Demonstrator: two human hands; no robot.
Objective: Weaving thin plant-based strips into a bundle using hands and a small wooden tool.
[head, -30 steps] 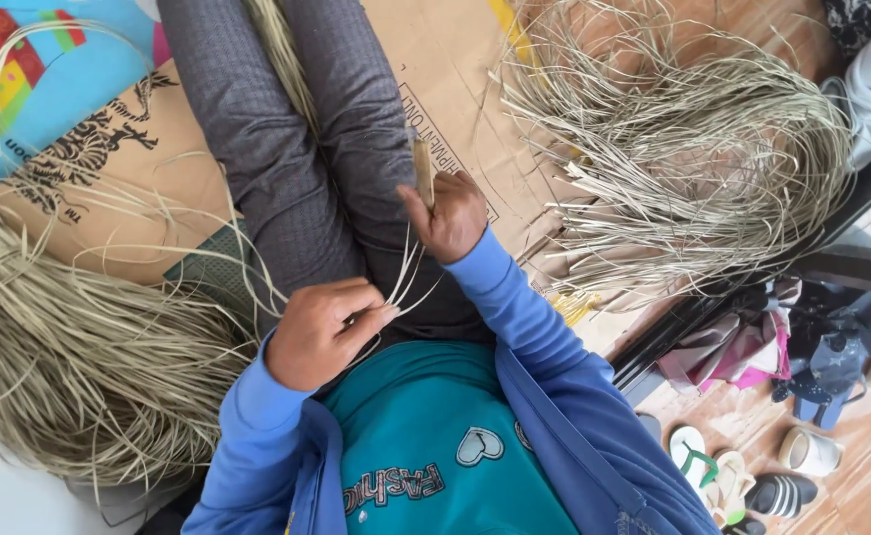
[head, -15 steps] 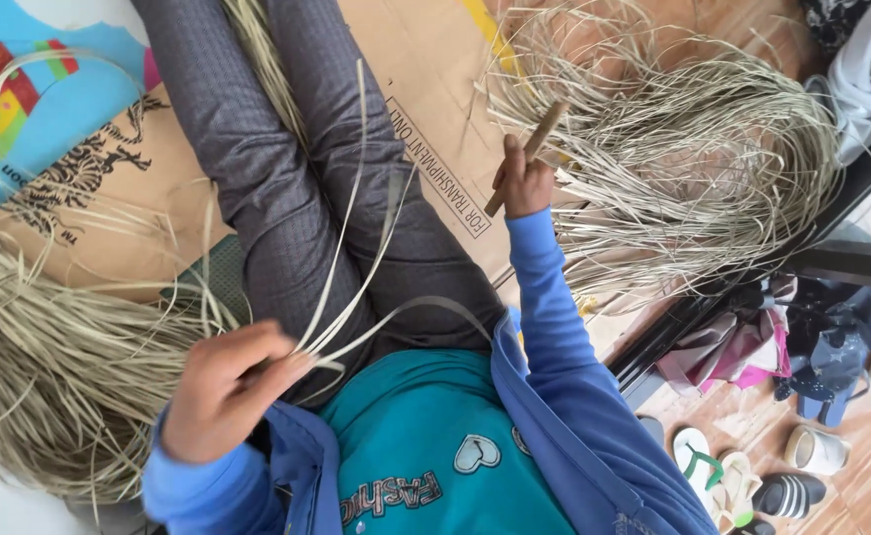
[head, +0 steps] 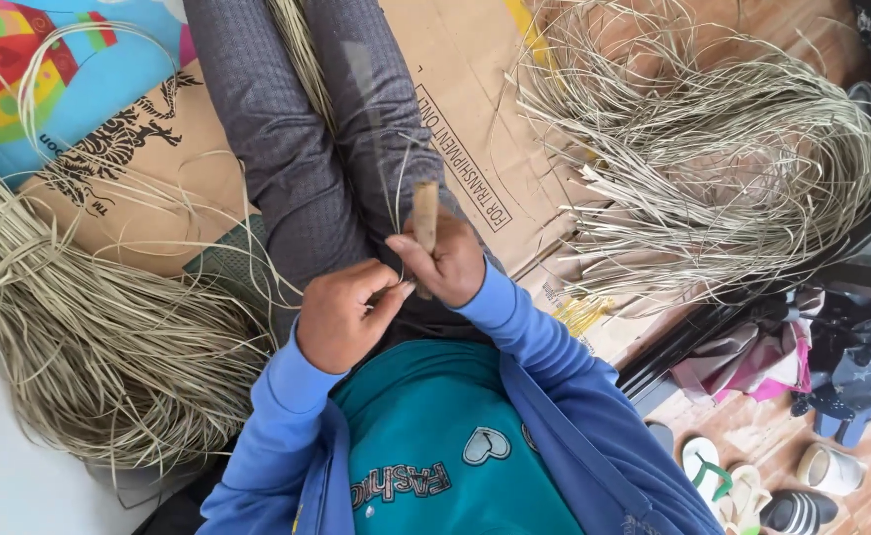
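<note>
My right hand (head: 445, 260) is closed around a short wooden-handled tool (head: 424, 213) that points away from me, over my lap. My left hand (head: 341, 315) pinches thin pale straw strands (head: 396, 203) right beside the right thumb; the two hands touch at the fingertips. The strands run up over my grey trousers (head: 297, 149). A thicker bunch of straw (head: 302, 50) lies between my legs.
A large pile of pale straw (head: 89, 347) lies at my left and another heap of straw (head: 713, 159) at my right, both on flattened brown cardboard (head: 475, 69). A colourful mat (head: 29, 79) is at upper left. Sandals and shoes (head: 752, 476) and crumpled cloth (head: 752, 357) sit at lower right.
The right hand, stretched out to the right with the tool half a second ago, has come back to my lap. The left hand moved in from the left to meet it.
</note>
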